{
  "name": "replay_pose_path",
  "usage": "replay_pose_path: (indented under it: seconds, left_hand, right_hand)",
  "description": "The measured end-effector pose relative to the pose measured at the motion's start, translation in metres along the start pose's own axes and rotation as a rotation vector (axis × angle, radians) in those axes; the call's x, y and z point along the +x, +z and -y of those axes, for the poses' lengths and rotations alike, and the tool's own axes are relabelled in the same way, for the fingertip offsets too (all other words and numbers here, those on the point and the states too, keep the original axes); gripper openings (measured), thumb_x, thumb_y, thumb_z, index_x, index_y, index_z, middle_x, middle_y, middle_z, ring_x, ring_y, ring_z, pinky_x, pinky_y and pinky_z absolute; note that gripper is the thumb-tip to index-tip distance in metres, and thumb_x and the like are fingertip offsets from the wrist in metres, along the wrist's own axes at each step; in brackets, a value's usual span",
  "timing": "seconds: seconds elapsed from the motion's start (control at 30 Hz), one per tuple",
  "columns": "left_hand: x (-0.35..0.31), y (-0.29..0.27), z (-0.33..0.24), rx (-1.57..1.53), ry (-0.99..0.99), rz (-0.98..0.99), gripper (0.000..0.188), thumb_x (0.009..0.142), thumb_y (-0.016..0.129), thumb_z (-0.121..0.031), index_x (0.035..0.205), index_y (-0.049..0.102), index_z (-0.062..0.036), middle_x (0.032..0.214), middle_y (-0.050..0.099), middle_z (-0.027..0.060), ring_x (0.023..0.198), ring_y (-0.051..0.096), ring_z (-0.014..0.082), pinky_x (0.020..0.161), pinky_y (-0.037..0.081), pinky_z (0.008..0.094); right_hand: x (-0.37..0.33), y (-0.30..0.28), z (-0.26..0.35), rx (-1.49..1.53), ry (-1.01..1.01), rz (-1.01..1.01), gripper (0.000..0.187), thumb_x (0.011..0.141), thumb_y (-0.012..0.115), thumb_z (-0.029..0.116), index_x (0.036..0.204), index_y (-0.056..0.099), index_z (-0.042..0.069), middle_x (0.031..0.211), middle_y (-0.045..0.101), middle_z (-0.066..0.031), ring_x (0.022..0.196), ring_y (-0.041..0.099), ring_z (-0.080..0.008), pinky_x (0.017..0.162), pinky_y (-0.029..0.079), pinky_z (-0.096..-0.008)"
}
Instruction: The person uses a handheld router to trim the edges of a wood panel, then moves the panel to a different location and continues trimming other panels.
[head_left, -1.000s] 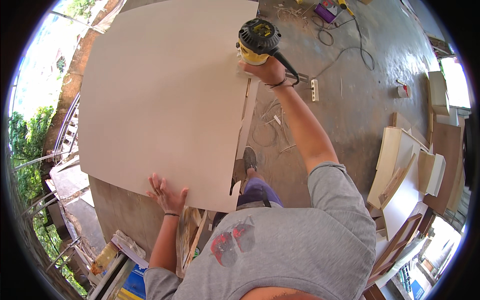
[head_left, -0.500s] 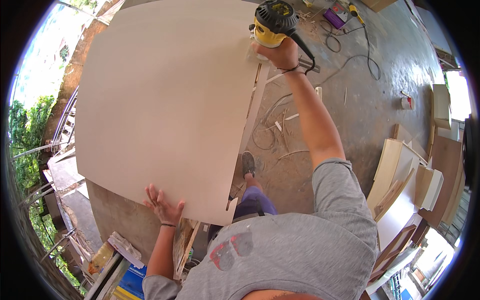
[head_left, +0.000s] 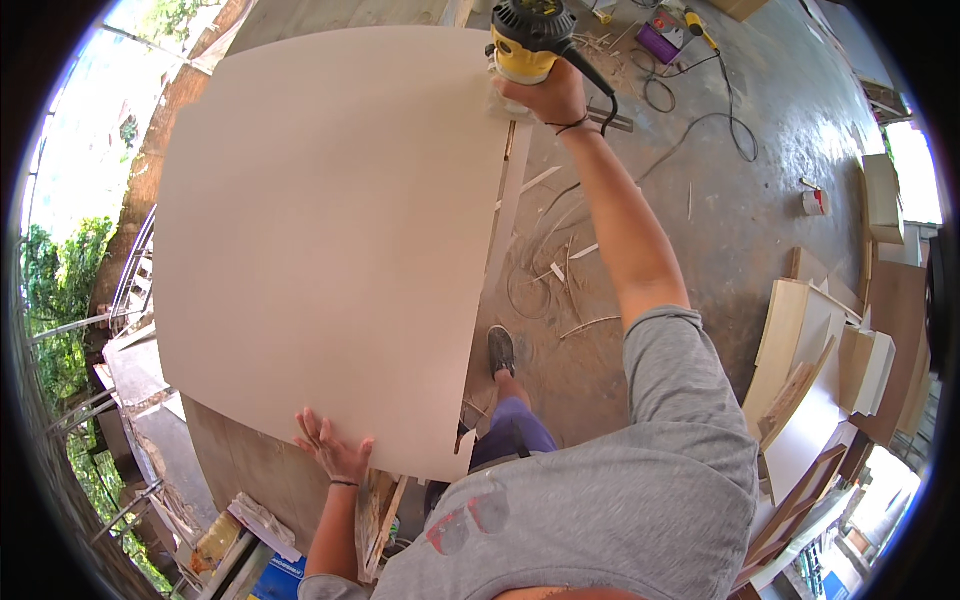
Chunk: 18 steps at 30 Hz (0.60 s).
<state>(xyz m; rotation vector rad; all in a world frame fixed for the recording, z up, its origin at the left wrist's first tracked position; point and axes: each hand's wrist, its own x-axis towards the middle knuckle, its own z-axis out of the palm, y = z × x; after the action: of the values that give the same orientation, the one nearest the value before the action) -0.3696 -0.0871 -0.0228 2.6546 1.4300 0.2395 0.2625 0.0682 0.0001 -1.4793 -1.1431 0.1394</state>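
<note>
My right hand [head_left: 555,97] is clamped around the lower body of a yellow-and-black router [head_left: 527,48], which stands just ahead of my fingers at the right edge of a large, pale board [head_left: 330,250]. The router's thick black cord [head_left: 600,85] curves down on the right of that hand, past my wrist. My left hand [head_left: 340,455] lies palm down on the near edge of the same board, its fingers spread apart and gripping nothing, so the board stretches forward from it and runs to the near side of my right hand. A brown panel [head_left: 260,470] shows beneath the board, to the left of my left hand. Nearer to me than my right hand, a narrow strip [head_left: 510,200] follows the board's right edge, and beyond it thin offcuts [head_left: 570,285] are scattered over the floor [head_left: 640,370]. Ahead of my right hand and off to its right sit a purple box [head_left: 660,40] and a yellow-handled tool [head_left: 702,30]; well to the right is a small white-and-red tub [head_left: 816,203].
</note>
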Motion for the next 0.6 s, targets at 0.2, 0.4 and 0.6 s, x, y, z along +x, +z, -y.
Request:
replay_pose_path:
  seconds: [0.2, 0.4, 0.6]
  left_hand:
    - [-0.004, 0.0, 0.0, 0.008, -0.002, 0.003, 0.085, 0.078, 0.047, -0.073, 0.14, 0.025, -0.0188, 0.153, 0.017, 0.0165, 0.142, 0.011, 0.0387, 0.106, -0.004, 0.0649]
    - [-0.005, 0.006, 0.005, 0.024, -0.005, -0.008, 0.085, 0.077, 0.05, -0.072, 0.137, 0.027, -0.0172, 0.153, 0.018, 0.0167, 0.142, 0.01, 0.0387, 0.106, -0.004, 0.0651]
    - [-0.004, 0.006, 0.004, 0.03, -0.038, 0.013, 0.083, 0.075, 0.054, -0.068, 0.135, 0.029, -0.0164, 0.152, 0.018, 0.017, 0.142, 0.01, 0.039, 0.106, -0.003, 0.066]
  right_hand:
    - [0.008, -0.001, -0.002, 0.005, -0.02, -0.035, 0.046, 0.062, 0.083, 0.025, 0.099, 0.066, 0.005, 0.094, 0.07, -0.0078, 0.086, 0.067, -0.0178, 0.077, 0.053, -0.0316]
    - [0.017, -0.004, -0.005, 0.018, -0.012, -0.015, 0.046, 0.062, 0.083, 0.027, 0.099, 0.066, 0.004, 0.093, 0.07, -0.0077, 0.086, 0.067, -0.0174, 0.077, 0.052, -0.0317]
    - [0.026, -0.003, -0.018, -0.014, -0.022, -0.026, 0.048, 0.063, 0.083, 0.026, 0.101, 0.065, 0.003, 0.094, 0.069, -0.008, 0.086, 0.066, -0.0174, 0.078, 0.052, -0.0315]
